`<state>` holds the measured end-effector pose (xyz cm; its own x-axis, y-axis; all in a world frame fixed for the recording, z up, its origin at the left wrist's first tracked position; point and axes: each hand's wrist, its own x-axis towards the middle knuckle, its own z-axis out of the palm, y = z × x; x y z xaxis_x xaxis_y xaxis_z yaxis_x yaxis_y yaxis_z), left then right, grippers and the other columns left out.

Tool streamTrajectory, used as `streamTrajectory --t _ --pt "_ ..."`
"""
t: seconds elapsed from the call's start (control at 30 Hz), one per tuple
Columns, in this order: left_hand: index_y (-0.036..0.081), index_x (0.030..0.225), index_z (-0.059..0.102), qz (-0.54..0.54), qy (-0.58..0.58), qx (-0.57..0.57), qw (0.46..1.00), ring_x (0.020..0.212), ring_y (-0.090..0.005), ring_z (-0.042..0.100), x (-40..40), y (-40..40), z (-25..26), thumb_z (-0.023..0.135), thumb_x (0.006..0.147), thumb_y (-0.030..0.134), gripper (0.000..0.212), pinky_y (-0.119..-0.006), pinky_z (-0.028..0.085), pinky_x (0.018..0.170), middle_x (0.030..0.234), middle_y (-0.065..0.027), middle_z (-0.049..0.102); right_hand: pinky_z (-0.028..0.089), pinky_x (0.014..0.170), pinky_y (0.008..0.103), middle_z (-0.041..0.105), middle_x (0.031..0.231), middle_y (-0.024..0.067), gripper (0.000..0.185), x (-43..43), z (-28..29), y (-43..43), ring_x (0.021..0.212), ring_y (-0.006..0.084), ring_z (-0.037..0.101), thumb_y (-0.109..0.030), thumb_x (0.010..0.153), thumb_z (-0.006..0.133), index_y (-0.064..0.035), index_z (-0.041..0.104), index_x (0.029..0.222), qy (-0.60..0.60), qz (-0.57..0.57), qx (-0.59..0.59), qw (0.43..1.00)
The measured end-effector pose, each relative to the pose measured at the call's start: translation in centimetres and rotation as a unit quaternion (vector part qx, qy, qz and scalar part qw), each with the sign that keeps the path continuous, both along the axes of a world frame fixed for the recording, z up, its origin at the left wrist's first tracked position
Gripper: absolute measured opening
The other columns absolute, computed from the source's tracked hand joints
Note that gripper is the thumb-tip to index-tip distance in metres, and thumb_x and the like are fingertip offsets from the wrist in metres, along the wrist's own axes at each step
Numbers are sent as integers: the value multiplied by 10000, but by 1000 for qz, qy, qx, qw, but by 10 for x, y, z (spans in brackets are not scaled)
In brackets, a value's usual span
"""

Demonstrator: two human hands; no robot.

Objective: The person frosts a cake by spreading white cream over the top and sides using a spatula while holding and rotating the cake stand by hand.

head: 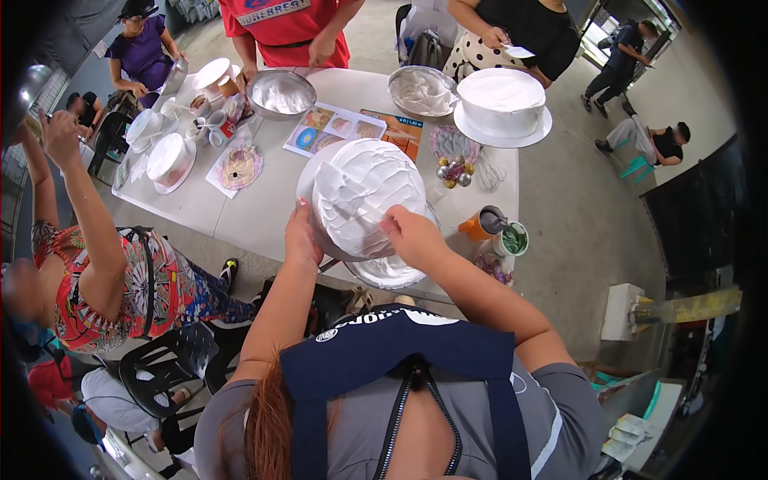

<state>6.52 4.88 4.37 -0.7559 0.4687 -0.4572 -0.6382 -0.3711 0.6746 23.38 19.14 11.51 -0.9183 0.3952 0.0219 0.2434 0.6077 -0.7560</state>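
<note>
A round cake point(372, 180) coated in uneven, ridged white icing is tilted in front of me. My left hand point(302, 235) grips the edge of the pale round board point(307, 180) under it. In my right hand point(414, 236) is the pale handle of an icing spatula point(367, 210). Its blade lies against the iced top, partly lost in the white. Below the cake, nearer to me, part of a bowl of white icing point(390, 271) shows; the cake hides the rest.
On the white table point(198, 204) lie printed picture sheets point(336, 129), a whisk point(492, 173), ornament balls point(454, 171), an orange mug point(480, 224) and a cup of green icing point(513, 239). Opposite stand an iced cake point(501, 99) and icing bowls point(423, 90). Other people work around the table.
</note>
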Motion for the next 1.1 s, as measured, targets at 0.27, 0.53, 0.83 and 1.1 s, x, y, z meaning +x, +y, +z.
streamTrajectory --t 0.27,0.53,0.83,1.1 --pt "34 1299 432 -6 -16 -10 1000 1190 -280 478 6 1 4 491 928 405 528 -434 345 1030 1298 -121 510 441 670 450 610 785 204 237 10 -27 57 769 405 580 -266 913 512 -32 547 893 43 -166 0 985" --pt "20 1301 403 -9 -23 -16 1000 1191 -294 472 -2 -1 -5 457 946 411 532 -451 365 1011 1302 -146 487 442 658 464 614 798 190 240 21 6 5 765 400 582 -285 912 514 -45 528 922 -9 -10 39 999" --pt "53 1250 493 -22 -67 -21 997 1143 -289 528 -3 0 3 436 941 448 505 -467 382 1010 1267 -115 545 444 628 463 612 752 170 243 48 -23 72 725 382 590 -299 902 529 -57 551 896 28 -187 80 979" --pt "18 1304 406 -66 -21 10 998 1176 -316 482 -10 0 -17 471 943 392 524 -468 372 998 1307 -167 483 454 627 412 618 739 111 259 30 22 17 716 318 599 -346 869 571 -88 591 854 18 19 77 997"
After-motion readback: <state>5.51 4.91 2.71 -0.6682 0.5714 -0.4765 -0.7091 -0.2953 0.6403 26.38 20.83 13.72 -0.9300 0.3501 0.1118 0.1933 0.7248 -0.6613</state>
